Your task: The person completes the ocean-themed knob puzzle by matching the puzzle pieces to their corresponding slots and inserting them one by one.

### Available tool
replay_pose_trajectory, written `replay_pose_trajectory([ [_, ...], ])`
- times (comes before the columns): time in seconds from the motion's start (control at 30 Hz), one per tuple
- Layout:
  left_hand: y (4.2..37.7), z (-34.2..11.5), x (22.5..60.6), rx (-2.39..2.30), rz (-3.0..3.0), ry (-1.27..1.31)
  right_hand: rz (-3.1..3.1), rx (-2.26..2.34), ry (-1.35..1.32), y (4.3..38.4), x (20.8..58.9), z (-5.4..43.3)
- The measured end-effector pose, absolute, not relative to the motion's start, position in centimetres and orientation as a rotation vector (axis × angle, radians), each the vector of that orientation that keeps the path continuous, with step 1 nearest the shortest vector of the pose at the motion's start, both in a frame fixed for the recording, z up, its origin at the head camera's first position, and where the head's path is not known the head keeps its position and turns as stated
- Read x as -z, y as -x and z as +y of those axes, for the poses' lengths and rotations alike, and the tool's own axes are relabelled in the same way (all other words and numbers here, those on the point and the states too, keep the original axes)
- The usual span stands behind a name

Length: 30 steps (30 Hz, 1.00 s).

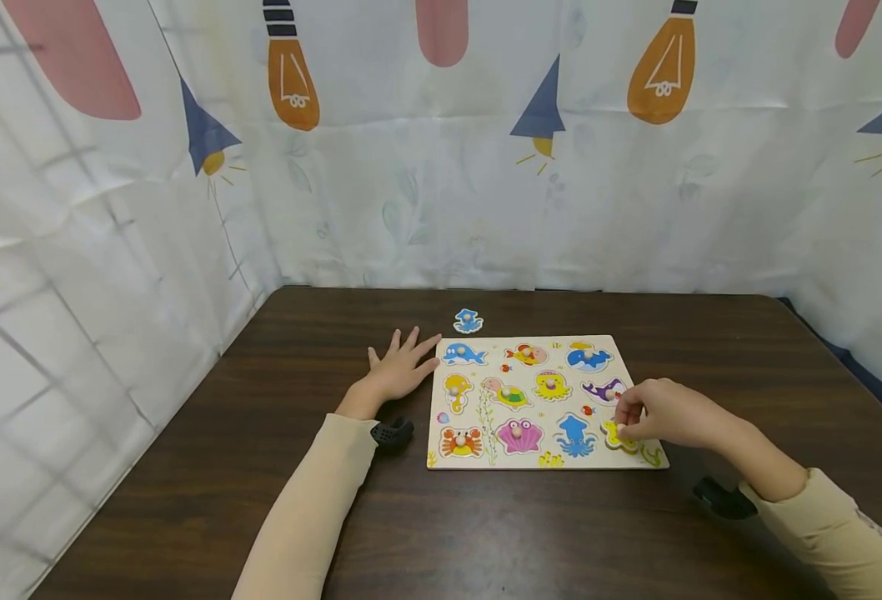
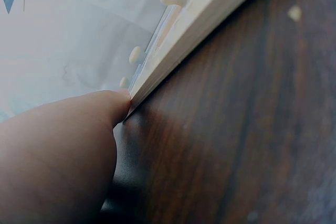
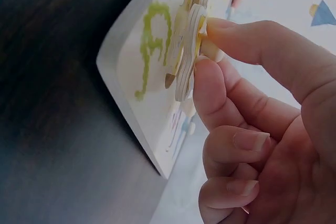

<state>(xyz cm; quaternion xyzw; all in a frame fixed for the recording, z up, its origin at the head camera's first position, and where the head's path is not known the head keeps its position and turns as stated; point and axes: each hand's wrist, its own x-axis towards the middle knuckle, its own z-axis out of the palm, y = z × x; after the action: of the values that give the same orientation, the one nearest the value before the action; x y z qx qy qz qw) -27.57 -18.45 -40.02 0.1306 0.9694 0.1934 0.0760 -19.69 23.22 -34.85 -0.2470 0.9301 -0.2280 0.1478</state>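
Observation:
A wooden sea-animal puzzle board (image 1: 478,408) lies on the table. My right hand (image 1: 669,412) pinches the knob of a yellow starfish puzzle piece (image 1: 618,436) between thumb and fingertips at the board's lower right. In the right wrist view, the starfish piece (image 3: 190,51) is tilted over its recess, not flush with the board. My left hand (image 1: 396,371) lies with fingers spread at the board's upper left; in the left wrist view, a digit (image 2: 118,103) touches the board's side edge. A blue squid piece (image 1: 468,321) lies on the table just beyond the board.
Several knobbed pieces sit in the board, among them a crab (image 1: 461,442), a pink shell (image 1: 519,436) and a seahorse (image 1: 456,393). A blue squid shape (image 1: 575,436) without a knob shows beside the starfish. Behind the brown table (image 1: 261,500) hangs a patterned curtain (image 1: 441,208).

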Motion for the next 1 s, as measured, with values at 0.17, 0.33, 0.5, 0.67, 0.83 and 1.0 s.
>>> replay_pose_trajectory([
  [0.17,27.68,-18.47,40.09,-0.578,2.906,-0.388,2.673,0.659,0.71,19.69,35.01,23.25],
  [0.33,27.66,-18.46,40.08,-0.581,2.905,-0.39,2.671,0.663,0.706,19.58,35.12,23.12],
  [0.5,27.75,-18.45,40.1,-0.584,2.904,-0.388,2.689,0.648,0.694,19.62,35.03,23.09],
  [0.67,27.72,-18.35,40.01,-0.583,2.907,-0.387,2.668,0.66,0.682,19.65,35.0,23.04],
  [0.83,27.67,-18.35,39.97,-0.586,2.91,-0.384,2.654,0.671,0.676,19.73,35.04,23.15],
  [1.0,27.66,-18.4,40.0,-0.59,2.906,-0.387,2.66,0.671,0.654,19.75,35.06,23.3],
])
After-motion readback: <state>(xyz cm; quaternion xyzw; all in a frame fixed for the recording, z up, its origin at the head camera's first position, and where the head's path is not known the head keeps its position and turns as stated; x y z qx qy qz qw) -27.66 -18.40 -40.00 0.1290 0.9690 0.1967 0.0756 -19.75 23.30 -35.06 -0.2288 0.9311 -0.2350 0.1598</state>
